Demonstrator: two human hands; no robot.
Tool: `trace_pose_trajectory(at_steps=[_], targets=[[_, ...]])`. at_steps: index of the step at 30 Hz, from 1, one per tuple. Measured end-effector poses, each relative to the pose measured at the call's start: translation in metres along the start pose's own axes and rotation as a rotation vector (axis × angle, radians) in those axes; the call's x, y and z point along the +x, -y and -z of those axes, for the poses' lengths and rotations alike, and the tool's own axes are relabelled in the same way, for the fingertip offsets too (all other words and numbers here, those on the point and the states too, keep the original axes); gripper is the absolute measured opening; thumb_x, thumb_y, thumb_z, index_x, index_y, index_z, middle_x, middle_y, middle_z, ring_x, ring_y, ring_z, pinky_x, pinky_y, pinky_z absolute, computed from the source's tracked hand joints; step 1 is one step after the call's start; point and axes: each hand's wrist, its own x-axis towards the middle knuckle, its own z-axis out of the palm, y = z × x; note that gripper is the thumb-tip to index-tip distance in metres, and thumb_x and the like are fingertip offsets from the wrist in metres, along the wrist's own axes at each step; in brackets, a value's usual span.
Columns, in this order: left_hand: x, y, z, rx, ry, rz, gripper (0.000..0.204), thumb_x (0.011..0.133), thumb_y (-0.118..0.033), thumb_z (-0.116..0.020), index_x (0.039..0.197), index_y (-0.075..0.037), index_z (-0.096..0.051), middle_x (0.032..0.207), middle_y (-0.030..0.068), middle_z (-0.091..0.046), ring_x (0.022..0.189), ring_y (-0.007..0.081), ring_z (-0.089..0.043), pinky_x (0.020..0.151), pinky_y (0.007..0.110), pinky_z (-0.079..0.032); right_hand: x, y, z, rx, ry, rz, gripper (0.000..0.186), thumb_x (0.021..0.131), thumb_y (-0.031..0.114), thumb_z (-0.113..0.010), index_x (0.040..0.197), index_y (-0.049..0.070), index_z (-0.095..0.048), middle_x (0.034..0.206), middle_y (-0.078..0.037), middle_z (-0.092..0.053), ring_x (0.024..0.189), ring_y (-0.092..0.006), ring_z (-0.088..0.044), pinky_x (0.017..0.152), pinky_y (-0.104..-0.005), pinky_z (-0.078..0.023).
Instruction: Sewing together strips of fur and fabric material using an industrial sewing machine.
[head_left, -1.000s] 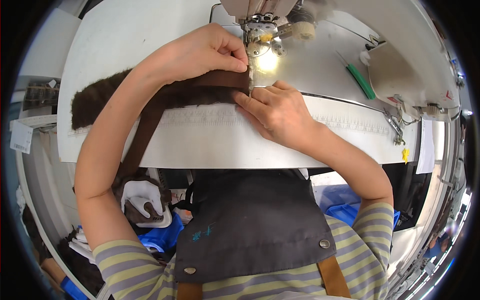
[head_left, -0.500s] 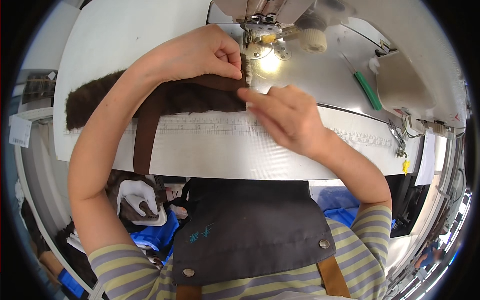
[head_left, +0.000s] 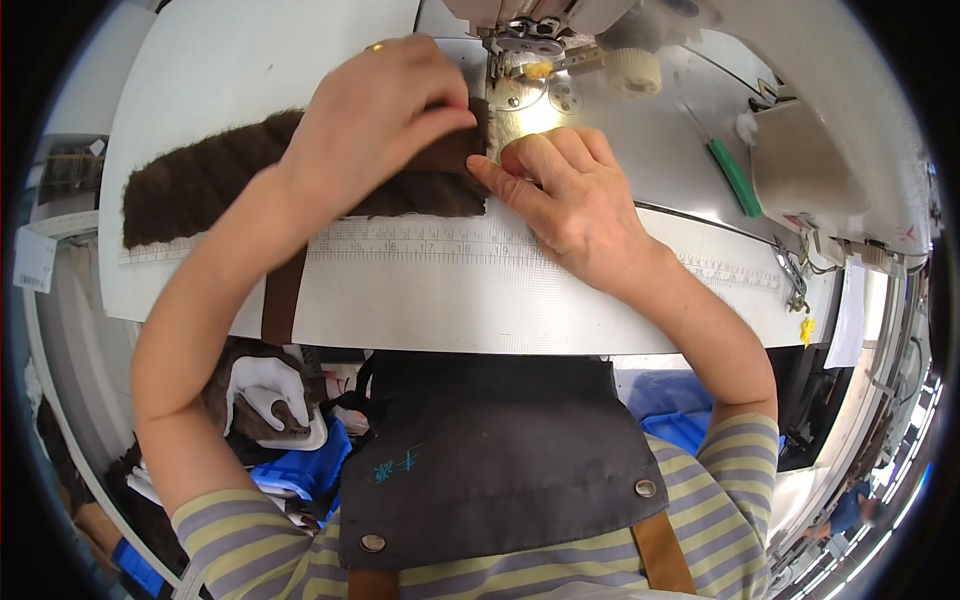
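My left hand [head_left: 410,100], smeared by motion, hovers over or touches a long brown furry piece [head_left: 175,200], its thumb held forward and fingers partly curled; what lies under them is hidden. My right hand [head_left: 530,180] has its fingers closed at the piece's right end, where a smooth brown band [head_left: 440,152] lies on the fur. The band's tail [head_left: 280,305] runs down to the table's front edge. Just beyond both hands is the sewing machine's needle area [head_left: 505,70], with a lit metal plate below.
A green-handled tool [head_left: 733,178] and metal scissors-like tool [head_left: 792,275] lie to the right. A ruler strip [head_left: 390,250] crosses the white table [head_left: 180,290]. Below are a white glove [head_left: 255,390], blue bins [head_left: 300,465] and a dark apron. A person [head_left: 850,515] is at the far right.
My left hand has lifted and blurred, its thumb shifting left from the band's end. My right hand has moved up against the piece. The furry piece sits slightly farther left.
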Motion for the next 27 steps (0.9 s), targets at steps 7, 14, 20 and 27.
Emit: trace_pose_trajectory(at_steps=[7,14,20,27], targets=[[-0.039,0.012,-0.024,0.277,-0.189,-0.38,0.028,0.069,-0.007,-0.061,0.096,-0.004,-0.066,0.107,0.0028,-0.063,0.101,0.0185,-0.058,0.094,0.034,-0.045,0.004,0.002,0.0,-0.05,-0.038,0.025,0.029,0.072,0.01,-0.063,0.1,0.003,-0.067,0.096,-0.003,-0.058,0.091,-0.02,-0.052,0.077,-0.0339,-0.04],[-0.03,0.019,-0.029,-0.001,-0.214,-0.339,0.027,0.074,-0.002,-0.067,0.101,-0.002,-0.065,0.112,0.0072,-0.063,0.1,0.0258,-0.059,0.082,0.034,-0.051,0.003,-0.007,0.0,-0.055,-0.005,-0.018,0.03,0.071,0.008,-0.063,0.101,0.005,-0.068,0.108,0.0,-0.062,0.099,-0.0207,-0.053,0.083,-0.0348,-0.039],[-0.012,0.025,-0.031,-0.016,-0.232,-0.273,0.026,0.076,-0.002,-0.066,0.102,-0.003,-0.066,0.111,0.006,-0.063,0.1,0.0254,-0.059,0.083,0.034,-0.05,0.007,-0.032,-0.002,0.005,0.017,-0.056,0.035,0.071,0.006,-0.064,0.106,0.01,-0.068,0.11,0.002,-0.063,0.089,-0.0192,-0.053,0.079,-0.0314,-0.039],[-0.002,0.03,-0.031,-0.024,-0.235,-0.235,0.025,0.079,-0.005,-0.065,0.103,-0.006,-0.066,0.11,0.0054,-0.063,0.094,0.0236,-0.062,0.079,0.033,-0.05,0.005,-0.034,-0.007,0.025,0.002,-0.144,0.038,0.071,0.008,-0.065,0.109,0.011,-0.067,0.108,0.003,-0.065,0.08,-0.0192,-0.05,0.076,-0.03,-0.038]])
